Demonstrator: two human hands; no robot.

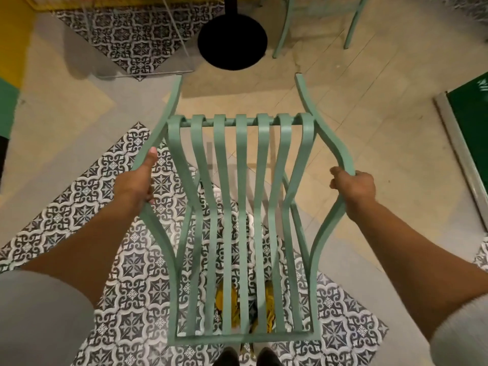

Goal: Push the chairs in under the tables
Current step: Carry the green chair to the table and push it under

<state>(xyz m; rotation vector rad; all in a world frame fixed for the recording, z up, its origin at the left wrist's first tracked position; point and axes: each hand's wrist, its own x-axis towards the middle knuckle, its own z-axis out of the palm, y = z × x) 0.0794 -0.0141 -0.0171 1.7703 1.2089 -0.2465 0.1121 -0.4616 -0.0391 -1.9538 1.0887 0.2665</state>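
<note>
A mint-green metal chair (241, 207) with curved slats fills the middle of the view, seen from above and behind. My left hand (137, 178) grips its left armrest and my right hand (353, 183) grips its right armrest. The two armrest ends point forward toward a round black table base (232, 39) on a black post. The tabletop looks like clear glass, with its edge (148, 73) faintly visible ahead of the chair.
A second green chair's legs (284, 35) stand beyond the table base at the upper right. Patterned tile patches lie in the beige floor. A green panel with a metal frame (464, 143) sits at the right. My shoes (248, 356) show below the chair.
</note>
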